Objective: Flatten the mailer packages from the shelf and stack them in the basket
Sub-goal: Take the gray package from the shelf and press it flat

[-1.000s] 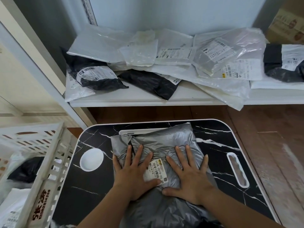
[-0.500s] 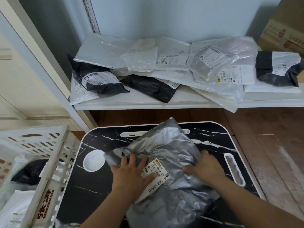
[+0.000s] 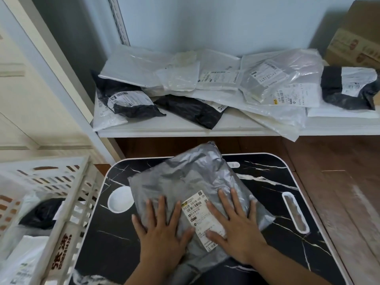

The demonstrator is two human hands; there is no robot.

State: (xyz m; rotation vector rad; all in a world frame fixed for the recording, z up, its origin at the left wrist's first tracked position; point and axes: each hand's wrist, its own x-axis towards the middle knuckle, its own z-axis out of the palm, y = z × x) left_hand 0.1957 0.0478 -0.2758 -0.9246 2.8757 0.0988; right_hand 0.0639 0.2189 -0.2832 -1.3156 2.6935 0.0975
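Soft, even indoor light, faint glare on plastic mailers, motion blur at left edge, wide-angle bending

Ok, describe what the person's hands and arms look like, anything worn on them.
Both arms are bare as far as the frame shows: no sleeves, gloves, watch or bracelet. The left hand and right hand carry no rings that can be seen. The nails look short and unpainted.
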